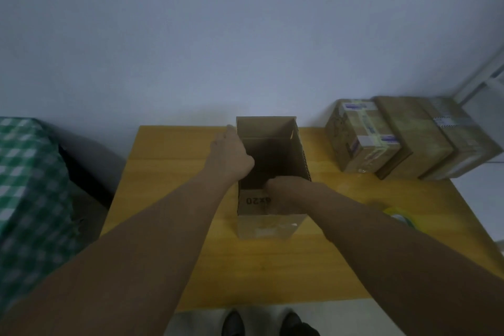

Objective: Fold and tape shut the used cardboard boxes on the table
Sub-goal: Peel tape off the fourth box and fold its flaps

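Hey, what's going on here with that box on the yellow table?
A person is working on an open cardboard box standing in the middle of the table. Their left hand holds its left wall and their right hand grips the near edge. The top is not yet closed. A tape roll lies to the right, and three taped boxes sit at the table's far right.

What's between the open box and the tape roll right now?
In the head view, the person's right forearm crosses between the open box and the tape roll, partly hiding the roll.
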